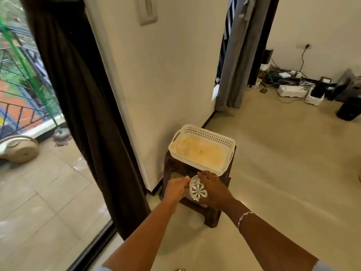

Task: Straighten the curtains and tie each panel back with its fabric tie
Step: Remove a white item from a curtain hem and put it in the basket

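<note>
A dark brown curtain panel (88, 106) hangs bunched along the right edge of the balcony doorway, reaching the floor. A grey curtain (234, 61) hangs at a second doorway farther back. Both my hands are low over a dark brown stool (211, 214). My right hand (213, 189) holds a clear cut-glass piece (197, 189) with a star pattern. My left hand (176, 188) pinches its left rim. No fabric tie shows in view.
A white perforated basket (203, 133) sits on the stool's far side, against the cream wall. Beyond the open glass door lies a tiled balcony (39, 192) with a railing. Cables, white boxes and black devices (293, 89) clutter the far right floor.
</note>
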